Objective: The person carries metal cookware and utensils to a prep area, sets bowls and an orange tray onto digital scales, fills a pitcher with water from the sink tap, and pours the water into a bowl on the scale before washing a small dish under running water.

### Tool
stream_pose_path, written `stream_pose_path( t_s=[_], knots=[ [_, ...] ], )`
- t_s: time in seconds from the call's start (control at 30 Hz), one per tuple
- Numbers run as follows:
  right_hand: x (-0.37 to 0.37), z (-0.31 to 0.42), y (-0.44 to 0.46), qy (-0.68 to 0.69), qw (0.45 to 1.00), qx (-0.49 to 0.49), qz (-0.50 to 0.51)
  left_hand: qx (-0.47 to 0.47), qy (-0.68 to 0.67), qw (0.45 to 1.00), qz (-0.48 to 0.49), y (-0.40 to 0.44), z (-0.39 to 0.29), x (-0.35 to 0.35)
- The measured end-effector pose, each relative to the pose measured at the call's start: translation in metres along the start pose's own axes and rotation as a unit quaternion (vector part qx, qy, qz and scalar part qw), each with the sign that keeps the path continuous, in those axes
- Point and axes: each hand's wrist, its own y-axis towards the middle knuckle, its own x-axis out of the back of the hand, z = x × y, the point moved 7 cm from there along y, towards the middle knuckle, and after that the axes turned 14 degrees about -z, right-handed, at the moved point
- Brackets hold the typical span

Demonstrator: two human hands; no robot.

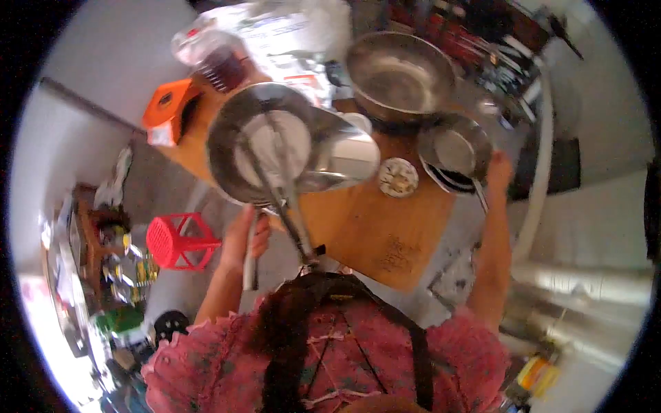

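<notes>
My left hand (pixel 257 234) is wrapped round the pale handle of a large metal pan (pixel 224 148), which is raised over the left part of the wooden table. Two long metal bars (pixel 295 220), looking like tongs, cross in front of this pan and meet near my chest. My right hand (pixel 500 171) is at the right rim of a small saucepan (pixel 454 146); blur hides its fingers. The saucepan's handle (pixel 480 196) points toward me. Beside it lies a patterned small dish (pixel 398 177) with something pale in it.
A big deep frying pan (pixel 401 76) stands at the back of the wooden table (pixel 385 234). An orange box (pixel 171 110), a dark-filled container (pixel 222 67) and white plastic bags (pixel 289 31) are at back left. A red stool (pixel 180 241) stands on the floor at left.
</notes>
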Motion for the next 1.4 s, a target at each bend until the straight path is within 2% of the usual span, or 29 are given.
stream_pose_path(
  t_s=[0.03, 0.1, 0.13, 0.2, 0.23, 0.33, 0.47, 0.53, 0.6, 0.77, 0.83, 0.9, 1.0, 1.03, 1.1, 1.17, 1.2, 1.23, 1.27, 1.33, 1.37, 1.4],
  knots=[
    [0.028, 0.024, -0.008, 0.089, 0.995, -0.036, 0.037, 0.038, -0.012, 0.998, 0.049, 0.001, 0.012, 0.0],
    [0.076, 0.103, -0.037, 0.263, 0.954, -0.058, 0.134, 0.034, -0.002, 0.996, 0.081, -0.002, 0.021, 0.006],
    [0.093, 0.149, -0.042, 0.335, 0.923, -0.064, 0.179, 0.037, -0.005, 0.994, 0.105, 0.007, 0.026, -0.003],
    [0.14, 0.233, -0.09, 0.439, 0.827, -0.047, 0.348, 0.013, -0.005, 0.998, 0.064, -0.003, 0.031, -0.005],
    [0.145, 0.258, -0.108, 0.451, 0.796, -0.061, 0.399, -0.001, -0.006, 0.999, 0.046, -0.004, 0.03, -0.003],
    [0.133, 0.304, -0.166, 0.442, 0.712, -0.073, 0.541, 0.015, -0.009, 0.997, 0.081, -0.004, 0.039, 0.005],
    [0.091, 0.334, -0.223, 0.341, 0.791, 0.037, 0.507, 0.001, 0.044, 0.995, 0.088, -0.007, 0.047, 0.024],
    [0.077, 0.339, -0.251, 0.355, 0.794, 0.05, 0.492, 0.014, 0.043, 0.996, 0.081, -0.015, 0.049, 0.031],
    [0.085, 0.351, -0.264, 0.326, 0.827, 0.144, 0.436, 0.036, 0.03, 0.995, 0.092, -0.019, 0.055, 0.039],
    [0.09, 0.353, -0.287, 0.296, 0.825, 0.179, 0.447, 0.076, 0.02, 0.989, 0.123, -0.013, 0.07, 0.056],
    [0.102, 0.349, -0.293, 0.283, 0.834, 0.172, 0.442, 0.08, 0.035, 0.989, 0.123, -0.014, 0.072, 0.059],
    [0.124, 0.342, -0.297, 0.326, 0.843, 0.18, 0.389, 0.086, 0.052, 0.987, 0.124, -0.018, 0.073, 0.057],
    [0.146, 0.313, -0.29, 0.369, 0.854, 0.168, 0.327, 0.138, 0.024, 0.98, 0.142, -0.023, 0.086, 0.052],
    [0.151, 0.305, -0.282, 0.381, 0.855, 0.166, 0.309, 0.17, 0.022, 0.969, 0.176, -0.023, 0.091, 0.048],
    [0.176, 0.282, -0.243, 0.363, 0.893, 0.211, 0.159, 0.162, -0.01, 0.974, 0.158, -0.026, 0.094, 0.044],
    [0.16, 0.221, -0.192, 0.35, 0.922, 0.166, 0.024, 0.143, -0.021, 0.982, 0.124, -0.031, 0.098, 0.039],
    [0.16, 0.194, -0.163, 0.293, 0.946, 0.142, 0.006, 0.128, -0.015, 0.987, 0.1, -0.033, 0.096, 0.034],
    [0.141, 0.15, -0.136, 0.205, 0.962, 0.171, -0.057, 0.114, -0.008, 0.991, 0.075, -0.037, 0.095, 0.029],
    [0.117, 0.097, -0.113, 0.078, 0.982, 0.144, -0.091, 0.1, -0.012, 0.994, 0.048, -0.043, 0.091, 0.022],
    [0.088, 0.016, -0.083, -0.114, 0.992, 0.052, -0.006, 0.07, -0.022, 0.997, -0.002, -0.053, 0.085, 0.004],
    [0.067, -0.016, -0.078, -0.147, 0.984, 0.087, 0.05, 0.101, -0.055, 0.993, 0.015, -0.047, 0.092, 0.007],
    [0.044, -0.049, -0.075, -0.179, 0.97, 0.123, 0.106, 0.093, -0.069, 0.993, 0.003, -0.047, 0.093, 0.002]
  ],
)
